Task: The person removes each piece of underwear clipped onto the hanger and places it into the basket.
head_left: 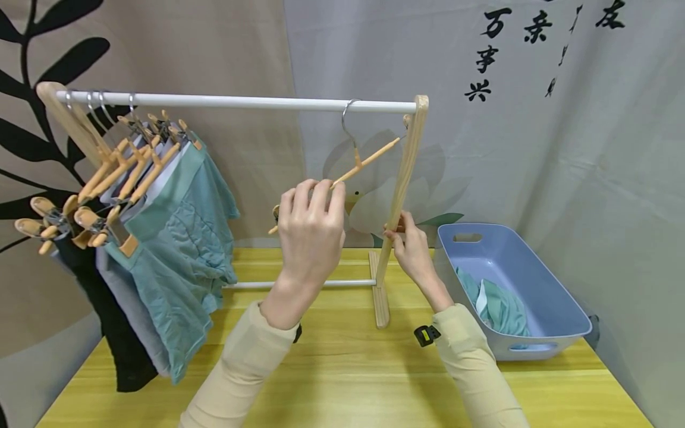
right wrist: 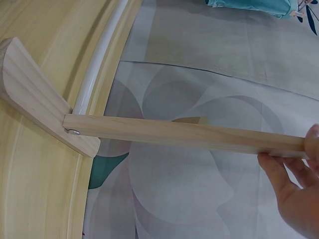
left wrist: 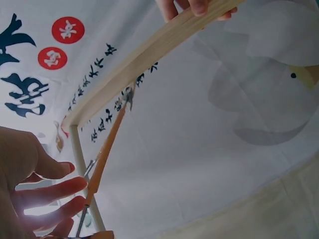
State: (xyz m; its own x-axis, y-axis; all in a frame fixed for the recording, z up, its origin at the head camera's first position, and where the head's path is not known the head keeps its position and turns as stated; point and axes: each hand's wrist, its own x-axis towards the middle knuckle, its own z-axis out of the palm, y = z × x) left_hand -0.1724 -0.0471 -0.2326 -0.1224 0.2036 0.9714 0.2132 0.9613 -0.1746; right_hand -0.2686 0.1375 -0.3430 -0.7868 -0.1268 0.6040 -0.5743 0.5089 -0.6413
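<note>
An empty wooden clip hanger (head_left: 369,160) hangs by its metal hook from the white rail (head_left: 241,103), near the rail's right end. My left hand (head_left: 310,232) is raised at the hanger's near half; in the left wrist view its fingers (left wrist: 55,191) reach out, tips right at the hanger, with the thumb held apart. With thumb and fingers, my right hand (head_left: 414,255) grips the rack's right wooden post (head_left: 405,172) partway up. The right wrist view shows that grip too, the fingertips against the post's side.
At the rail's left end hang several clip hangers with clothes, teal shorts (head_left: 171,238) foremost. A blue basket (head_left: 540,267) at the right holds a teal garment (head_left: 503,309). The rack's wooden foot (head_left: 380,303) stands on the yellow table (head_left: 342,368), before a printed curtain.
</note>
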